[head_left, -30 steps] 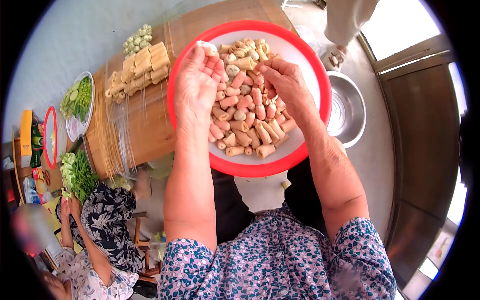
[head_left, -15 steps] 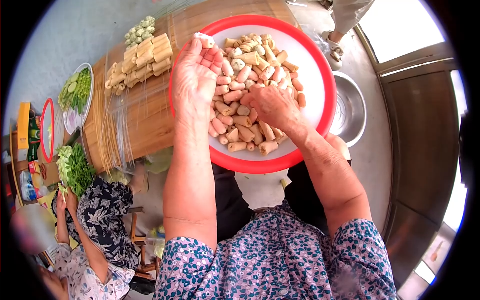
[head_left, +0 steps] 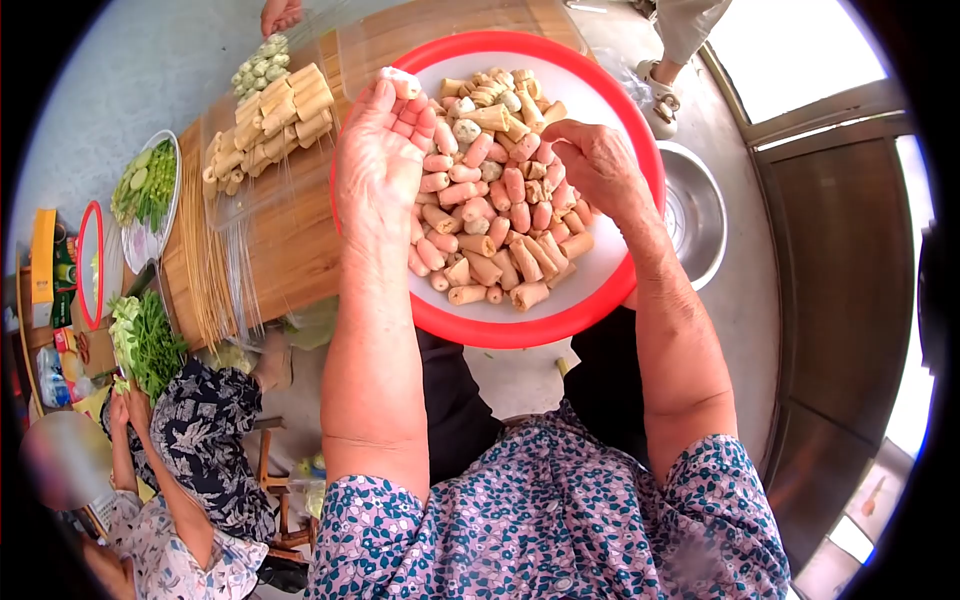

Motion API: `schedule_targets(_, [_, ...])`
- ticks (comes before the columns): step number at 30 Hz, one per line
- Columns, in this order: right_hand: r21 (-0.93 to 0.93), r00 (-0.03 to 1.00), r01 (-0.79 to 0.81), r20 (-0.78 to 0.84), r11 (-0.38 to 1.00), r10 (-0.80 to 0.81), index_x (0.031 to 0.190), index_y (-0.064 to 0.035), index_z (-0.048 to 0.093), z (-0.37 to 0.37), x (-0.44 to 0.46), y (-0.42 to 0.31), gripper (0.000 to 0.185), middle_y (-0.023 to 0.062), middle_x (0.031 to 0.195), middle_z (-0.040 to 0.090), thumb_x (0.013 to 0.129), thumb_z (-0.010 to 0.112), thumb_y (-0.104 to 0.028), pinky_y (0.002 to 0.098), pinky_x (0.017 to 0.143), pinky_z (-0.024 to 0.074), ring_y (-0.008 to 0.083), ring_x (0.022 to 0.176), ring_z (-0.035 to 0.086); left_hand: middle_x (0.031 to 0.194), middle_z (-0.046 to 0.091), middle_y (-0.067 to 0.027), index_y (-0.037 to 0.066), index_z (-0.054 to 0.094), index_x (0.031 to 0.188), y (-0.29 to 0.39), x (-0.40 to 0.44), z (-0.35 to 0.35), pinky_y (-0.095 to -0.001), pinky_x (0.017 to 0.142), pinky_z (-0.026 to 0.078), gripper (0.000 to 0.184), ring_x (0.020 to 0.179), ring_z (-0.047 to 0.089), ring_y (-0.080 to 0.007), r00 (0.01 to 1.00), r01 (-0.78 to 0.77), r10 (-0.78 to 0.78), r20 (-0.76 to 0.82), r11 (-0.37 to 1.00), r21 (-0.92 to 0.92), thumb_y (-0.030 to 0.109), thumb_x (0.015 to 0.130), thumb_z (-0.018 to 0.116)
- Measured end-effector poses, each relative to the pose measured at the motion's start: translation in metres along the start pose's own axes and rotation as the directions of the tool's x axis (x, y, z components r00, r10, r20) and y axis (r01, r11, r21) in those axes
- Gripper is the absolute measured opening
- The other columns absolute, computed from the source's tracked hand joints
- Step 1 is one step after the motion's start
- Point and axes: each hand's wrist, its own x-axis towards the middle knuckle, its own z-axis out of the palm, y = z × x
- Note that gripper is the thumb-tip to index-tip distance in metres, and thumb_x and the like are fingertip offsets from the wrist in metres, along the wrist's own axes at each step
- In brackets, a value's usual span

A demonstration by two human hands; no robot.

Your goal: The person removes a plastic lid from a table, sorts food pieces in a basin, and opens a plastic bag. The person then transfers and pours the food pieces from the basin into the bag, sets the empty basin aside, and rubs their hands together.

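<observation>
A red-rimmed white basin (head_left: 625, 245) holds a heap of pink sausage pieces (head_left: 473, 210), rolled tan tofu-skin pieces (head_left: 527, 260) and a few pale balls (head_left: 466, 130). Palm up over the basin's left rim, my left hand (head_left: 385, 150) pinches a pink-and-white sausage piece (head_left: 400, 82) between thumb and fingers. My right hand (head_left: 602, 165) is above the right part of the heap, back of the hand showing, with curled fingers pressed together. Whatever those fingertips hold, if anything, is hidden.
On the wooden table (head_left: 285, 235) left of the basin are stacked tan rolls (head_left: 280, 115), green-white balls (head_left: 262, 65), thin skewers (head_left: 200, 270) and a vegetable plate (head_left: 150, 190). A metal bowl (head_left: 705, 220) sits at right. A seated person (head_left: 200, 450) handles greens; another person's foot (head_left: 658, 95) is near.
My right hand has lifted from the middle of the heap and moved up and right. My left hand still pinches its sausage piece. Another person's hand has appeared at the top left.
</observation>
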Motion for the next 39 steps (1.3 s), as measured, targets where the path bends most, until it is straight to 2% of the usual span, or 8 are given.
schedule_targets(3, [-0.087, 0.962, 0.271, -0.017, 0.959, -0.274, 0.101, -0.0043, 0.065, 0.017, 0.002, 0.011, 0.022, 0.0157, 0.074, 0.065, 0.084, 0.052, -0.008, 0.0365, 0.064, 0.0489, 0.0244, 0.065, 0.063, 0.094, 0.058, -0.0073, 0.001, 0.056, 0.101, -0.001, 0.001, -0.001, -0.0322, 0.080, 0.047, 0.022, 0.086, 0.055, -0.0179, 1.000, 0.006, -0.006, 0.006, 1.000, 0.008, 0.014, 0.085, 0.064])
schedule_targets(8, [-0.277, 0.958, 0.162, 0.274, 0.947, -0.084, 0.114, -0.0192, 0.060, 0.034, -0.001, -0.001, 0.033, 0.0175, 0.078, 0.061, 0.084, 0.047, -0.011, 0.0406, 0.068, 0.0466, 0.0312, 0.075, 0.060, 0.093, 0.058, -0.0070, 0.001, 0.056, 0.102, 0.000, -0.002, 0.001, -0.0314, 0.080, 0.047, 0.023, 0.086, 0.056, -0.0176, 1.000, -0.002, 0.002, -0.013, 1.000, 0.015, 0.014, 0.085, 0.063])
schedule_targets(11, [-0.363, 0.946, 0.193, 0.315, 0.911, -0.075, 0.106, -0.0143, 0.061, 0.038, 0.001, -0.006, 0.025, 0.0176, 0.079, 0.060, 0.086, 0.047, -0.015, 0.0424, 0.068, 0.0457, 0.0327, 0.077, 0.059, 0.092, 0.059, -0.0065, 0.001, 0.056, 0.102, -0.002, -0.001, -0.001, -0.0314, 0.080, 0.047, 0.022, 0.086, 0.056, -0.0175, 1.000, 0.000, 0.000, -0.012, 1.000, 0.020, 0.014, 0.085, 0.063])
schedule_targets(23, [-0.126, 0.918, 0.066, 0.396, 0.990, -0.011, 0.096, -0.0086, 0.063, 0.009, -0.004, -0.011, 0.024, 0.0108, 0.082, 0.066, 0.078, 0.056, -0.023, 0.0360, 0.074, 0.0467, 0.0264, 0.078, 0.061, 0.092, 0.059, -0.0063, 0.002, 0.056, 0.100, 0.000, 0.002, -0.002, -0.0317, 0.080, 0.047, 0.020, 0.086, 0.056, -0.0176, 1.000, 0.014, -0.014, -0.015, 1.000, 0.021, 0.014, 0.085, 0.063])
schedule_targets(27, [-0.134, 0.838, 0.244, 0.528, 0.960, -0.139, 0.092, -0.0080, 0.067, -0.004, -0.006, 0.008, 0.025, 0.0095, 0.083, 0.066, 0.075, 0.059, -0.024, 0.0359, 0.075, 0.0460, 0.0247, 0.080, 0.061, 0.092, 0.059, -0.0063, 0.002, 0.057, 0.100, -0.001, 0.001, -0.001, -0.0314, 0.081, 0.047, 0.019, 0.086, 0.056, -0.0179, 1.000, 0.014, -0.014, -0.001, 0.999, 0.036, 0.014, 0.085, 0.063])
schedule_targets(28, [-0.084, 0.895, 0.233, 0.408, 0.969, -0.180, 0.084, -0.0044, 0.067, -0.006, -0.013, 0.009, 0.018, 0.0110, 0.070, 0.065, 0.074, 0.056, -0.014, 0.0342, 0.061, 0.0478, 0.0235, 0.066, 0.063, 0.092, 0.059, -0.0062, 0.002, 0.057, 0.100, 0.000, 0.001, -0.002, -0.0314, 0.081, 0.047, 0.019, 0.086, 0.056, -0.0180, 1.000, 0.019, -0.019, 0.008, 0.999, 0.035, 0.014, 0.085, 0.063])
schedule_targets(37, [-0.070, 1.000, 0.009, 0.026, 0.998, -0.007, 0.112, -0.0031, 0.059, -0.015, -0.001, 0.021, 0.035, 0.0142, 0.071, 0.062, 0.078, 0.053, -0.010, 0.0334, 0.066, 0.0460, 0.0210, 0.071, 0.061, 0.092, 0.059, -0.0058, 0.003, 0.057, 0.101, 0.001, 0.002, -0.001, -0.0313, 0.080, 0.047, 0.019, 0.085, 0.056, -0.0171, 0.999, 0.034, -0.034, -0.004, 0.998, 0.048, 0.015, 0.086, 0.062])
schedule_targets(39, [0.011, 0.997, -0.031, 0.068, 0.999, 0.031, 0.105, -0.0006, 0.060, -0.007, 0.007, 0.026, 0.032, 0.0234, 0.083, 0.061, 0.074, 0.050, -0.004, 0.0398, 0.065, 0.0465, 0.0341, 0.075, 0.061, 0.092, 0.059, -0.0057, 0.004, 0.057, 0.101, 0.001, 0.002, -0.002, -0.0313, 0.080, 0.047, 0.019, 0.085, 0.056, -0.0170, 0.999, 0.037, -0.037, -0.007, 0.998, 0.050, 0.015, 0.086, 0.062])
